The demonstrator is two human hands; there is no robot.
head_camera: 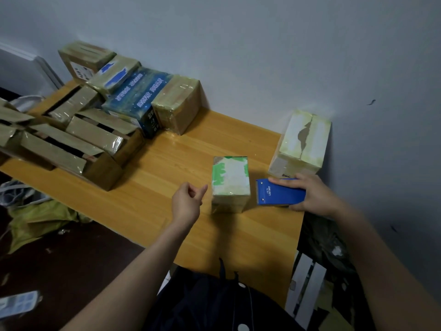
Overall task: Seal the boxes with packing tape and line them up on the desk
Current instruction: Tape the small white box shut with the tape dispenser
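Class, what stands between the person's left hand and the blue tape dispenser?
Head view: a small taped cardboard box with a green-and-white top stands between the left hand and the blue tape dispenser.

A: Upper field?
B: Plain grey-blue wall (262,44); small dark mark (371,102) at right; white frame (35,65) at the far left edge.
A: Lower left?
B: Dark floor (83,259); crumpled yellow-green bag (40,218) lying on it; grey-and-white crumpled material (16,194) just above the bag; near the bottom corner, flat pale-blue-and-white object (19,303), blurred, kind unclear.
A: Lower right?
B: Dark crumpled sheeting (322,240) beside the wall; just below, white flat panels (307,290), side by side, tilted.
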